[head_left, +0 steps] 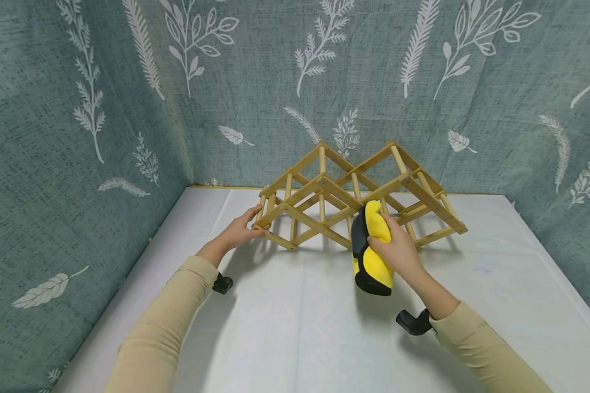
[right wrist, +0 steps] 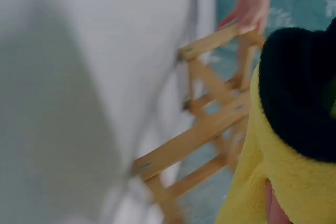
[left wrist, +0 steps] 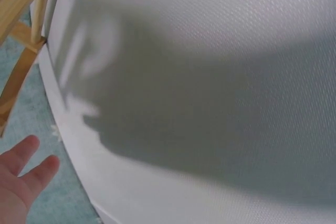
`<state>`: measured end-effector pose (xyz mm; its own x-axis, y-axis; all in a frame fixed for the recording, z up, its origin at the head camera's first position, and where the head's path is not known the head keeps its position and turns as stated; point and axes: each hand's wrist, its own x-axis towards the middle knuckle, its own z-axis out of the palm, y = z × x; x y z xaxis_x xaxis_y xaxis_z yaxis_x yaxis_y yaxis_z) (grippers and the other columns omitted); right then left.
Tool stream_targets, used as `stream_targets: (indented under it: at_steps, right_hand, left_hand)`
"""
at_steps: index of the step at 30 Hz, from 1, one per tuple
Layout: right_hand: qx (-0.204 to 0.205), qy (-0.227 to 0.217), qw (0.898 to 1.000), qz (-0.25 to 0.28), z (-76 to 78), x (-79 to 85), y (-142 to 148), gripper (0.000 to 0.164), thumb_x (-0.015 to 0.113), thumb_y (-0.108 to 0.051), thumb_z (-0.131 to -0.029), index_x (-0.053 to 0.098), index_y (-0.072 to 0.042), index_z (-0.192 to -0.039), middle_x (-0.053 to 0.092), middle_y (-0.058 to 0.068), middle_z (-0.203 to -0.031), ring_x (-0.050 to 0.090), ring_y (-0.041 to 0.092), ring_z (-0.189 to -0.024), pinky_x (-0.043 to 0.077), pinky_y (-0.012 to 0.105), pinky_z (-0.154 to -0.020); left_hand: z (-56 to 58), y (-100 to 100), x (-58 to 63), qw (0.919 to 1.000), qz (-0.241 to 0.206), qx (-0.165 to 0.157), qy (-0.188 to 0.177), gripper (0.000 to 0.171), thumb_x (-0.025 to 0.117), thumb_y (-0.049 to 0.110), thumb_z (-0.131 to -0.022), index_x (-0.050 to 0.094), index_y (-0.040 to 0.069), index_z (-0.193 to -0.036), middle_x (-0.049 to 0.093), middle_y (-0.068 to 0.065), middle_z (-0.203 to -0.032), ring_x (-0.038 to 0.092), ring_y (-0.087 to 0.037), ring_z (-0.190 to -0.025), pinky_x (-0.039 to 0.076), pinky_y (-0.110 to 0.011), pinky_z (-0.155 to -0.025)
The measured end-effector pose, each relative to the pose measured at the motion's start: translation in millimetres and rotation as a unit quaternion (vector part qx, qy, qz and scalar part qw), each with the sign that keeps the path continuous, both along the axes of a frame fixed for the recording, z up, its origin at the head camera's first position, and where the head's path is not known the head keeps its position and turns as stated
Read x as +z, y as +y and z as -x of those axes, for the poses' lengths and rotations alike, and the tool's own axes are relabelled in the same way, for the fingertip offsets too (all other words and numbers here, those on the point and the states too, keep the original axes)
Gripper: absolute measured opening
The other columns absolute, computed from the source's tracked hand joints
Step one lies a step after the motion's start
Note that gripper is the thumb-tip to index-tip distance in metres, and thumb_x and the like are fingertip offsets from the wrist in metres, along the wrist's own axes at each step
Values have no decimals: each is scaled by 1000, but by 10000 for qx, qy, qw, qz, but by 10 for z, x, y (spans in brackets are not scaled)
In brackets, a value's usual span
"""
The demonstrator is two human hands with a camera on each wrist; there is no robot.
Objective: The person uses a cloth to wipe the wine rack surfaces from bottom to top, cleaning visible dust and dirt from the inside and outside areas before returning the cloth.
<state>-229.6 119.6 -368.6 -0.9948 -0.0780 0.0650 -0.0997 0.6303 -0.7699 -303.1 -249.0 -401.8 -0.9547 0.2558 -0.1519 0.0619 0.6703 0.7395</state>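
Observation:
A folding wooden rack [head_left: 324, 210] of criss-crossed slats and round rods stands zigzag at the back of the white table. At its left end my left hand [head_left: 241, 229] grips the end frame, thumb low in front; two of its fingers [left wrist: 39, 174] stretch out in the left wrist view. In front of the rack's middle, my right hand [head_left: 398, 248] holds a soft, fuzzy yellow-and-black bundle [head_left: 376, 262], thumb across its yellow side. The bundle overlaps the slats in the head view. A thick black edge [right wrist: 294, 93] on it fills the right of the right wrist view.
The white table [head_left: 295, 338] carries shadows of both arms. Green-grey cloth with white leaf prints [head_left: 265, 65] hangs behind and at both sides, close behind the rack. A black wrist mount [head_left: 414, 322] sticks out under the right wrist, another [head_left: 223, 284] under the left.

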Motion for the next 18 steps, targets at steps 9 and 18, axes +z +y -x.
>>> stream_targets:
  at_steps: [9, 18]
  right_hand:
    - [259, 104, 9990, 338, 74, 407, -425, 61, 58, -20, -87, 33, -11, -142, 55, 18, -120, 57, 30, -91, 49, 39, -73]
    - [513, 279, 9967, 569, 102, 694, -707, 59, 60, -24, -86, 36, -17, -140, 56, 13, -117, 57, 27, -89, 48, 37, -73]
  left_hand:
    - [12, -18, -19, 9999, 66, -85, 46, 83, 63, 30, -85, 12, 17, -149, 10, -8, -154, 12, -36, -138, 19, -56, -108]
    - [-1, 5, 0, 10000, 17, -52, -69, 82, 62, 30, -86, 10, 19, -149, 8, -5, -154, 10, -34, -139, 17, -56, -108]
